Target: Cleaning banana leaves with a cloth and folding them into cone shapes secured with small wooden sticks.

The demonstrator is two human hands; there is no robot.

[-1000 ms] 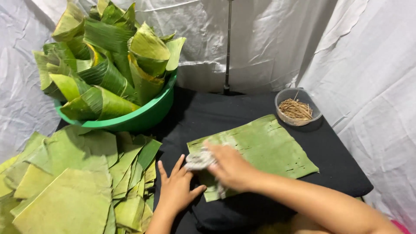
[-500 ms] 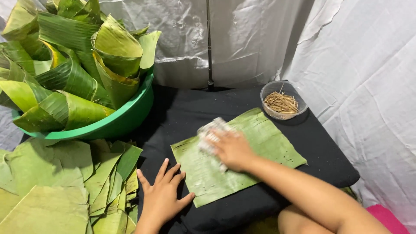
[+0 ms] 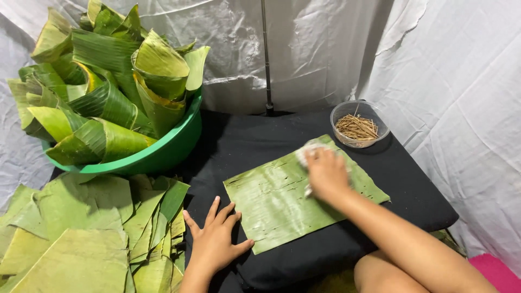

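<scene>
On the black-covered table (image 3: pixel 412 190), centre frame, a flat rectangular banana leaf piece (image 3: pixel 282 201) lies with its long axis running from 7 to 1 o'clock. Right hand (image 3: pixel 326 174) sits on the leaf's upper end, at about 1 o'clock from leaf centre, fingers curled together and pressed down on a white cloth (image 3: pixel 307 150) — only a bit of the cloth shows at the fingertips and beside the palm. Grip looks closed on the cloth; how tight, cannot tell.

Left hand (image 3: pixel 214 239) lies flat on the black cover at 8 o'clock from the leaf, palm down, fingers spread apart, holding nothing. Its thumb tip reaches the leaf's lower left edge, touching or just short of it.

At 2 o'clock from the leaf, near the table's far corner, a small clear bowl (image 3: pixel 341 111) holds thin brown sticks (image 3: pixel 356 127). It stands just beside the leaf's top corner, not touching.

At 10 o'clock, a green basin (image 3: pixel 163 154) piled with rolled and folded banana leaves (image 3: pixel 108 103) — rim overhangs the table's left edge. Below it, at 8 o'clock, a loose stack of cut leaf pieces (image 3: pixel 81 239) lies spread out, just beside the left hand.

White sheeting (image 3: pixel 461 70) hangs behind and to the right.
</scene>
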